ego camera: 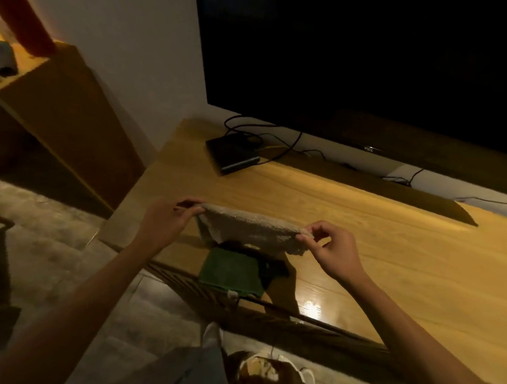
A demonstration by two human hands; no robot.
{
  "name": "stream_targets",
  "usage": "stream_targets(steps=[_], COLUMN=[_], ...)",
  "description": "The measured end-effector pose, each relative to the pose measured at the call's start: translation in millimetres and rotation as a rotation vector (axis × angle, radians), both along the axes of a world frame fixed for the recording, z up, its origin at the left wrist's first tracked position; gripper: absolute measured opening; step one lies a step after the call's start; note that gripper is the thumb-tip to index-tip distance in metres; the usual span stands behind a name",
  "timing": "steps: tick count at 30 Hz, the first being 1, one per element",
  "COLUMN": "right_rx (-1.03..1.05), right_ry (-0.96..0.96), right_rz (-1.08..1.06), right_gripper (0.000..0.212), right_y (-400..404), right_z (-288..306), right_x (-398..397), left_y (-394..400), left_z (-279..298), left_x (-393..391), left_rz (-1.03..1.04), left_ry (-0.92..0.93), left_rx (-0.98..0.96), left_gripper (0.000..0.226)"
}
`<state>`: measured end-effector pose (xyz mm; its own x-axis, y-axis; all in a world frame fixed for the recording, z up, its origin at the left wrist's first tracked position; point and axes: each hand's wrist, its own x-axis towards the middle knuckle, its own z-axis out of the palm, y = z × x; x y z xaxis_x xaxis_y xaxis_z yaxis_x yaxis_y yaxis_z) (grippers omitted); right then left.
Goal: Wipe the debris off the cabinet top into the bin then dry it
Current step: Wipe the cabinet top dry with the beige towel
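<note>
A beige fluffy cloth [248, 228] hangs stretched between my two hands, just above the near left part of the wooden cabinet top [379, 244]. My left hand [166, 221] pinches its left corner and my right hand [333, 246] pinches its right corner. Under the cloth a green cloth [229, 272] lies on the cabinet top at its front edge, beside a dark patch. Below the front edge, on the floor, stands a bin [263, 371] lined with a white bag and holding debris.
A large black TV [356, 56] stands along the back of the cabinet, with a black box [230, 153] and cables [273, 138] at the back left. A taller wooden cabinet [54, 113] stands to the left. Pale floor [60, 258] lies on the left.
</note>
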<state>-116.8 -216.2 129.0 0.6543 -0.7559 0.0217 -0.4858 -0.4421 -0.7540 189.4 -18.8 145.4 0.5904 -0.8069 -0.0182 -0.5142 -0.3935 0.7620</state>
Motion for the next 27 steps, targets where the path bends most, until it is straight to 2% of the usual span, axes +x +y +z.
stream_targets(steps=[5, 9, 18, 27], right_rx=[0.034, 0.032, 0.083, 0.128], right_ry=[0.020, 0.071, 0.238, 0.278], right_rz=[-0.095, -0.144, -0.245, -0.408], right_gripper=[0.006, 0.004, 0.007, 0.018], right_y=[7.8, -7.0, -73.2, -112.8], right_z=[-7.8, -18.1, -73.2, -128.7], right_x=[25.2, 46.5, 90.4, 125.7], left_y=[-20.8, -55.8, -145.9, -176.0], left_z=[-16.4, -42.2, -86.6, -138.0], left_x=[41.9, 68.3, 111.2, 121.3], left_rz=[-0.062, -0.073, -0.189, -0.187], left_ry=[0.084, 0.072, -0.116, -0.237], left_rx=[0.020, 0.034, 0.164, 0.288], left_gripper=[0.015, 0.013, 0.018, 0.021])
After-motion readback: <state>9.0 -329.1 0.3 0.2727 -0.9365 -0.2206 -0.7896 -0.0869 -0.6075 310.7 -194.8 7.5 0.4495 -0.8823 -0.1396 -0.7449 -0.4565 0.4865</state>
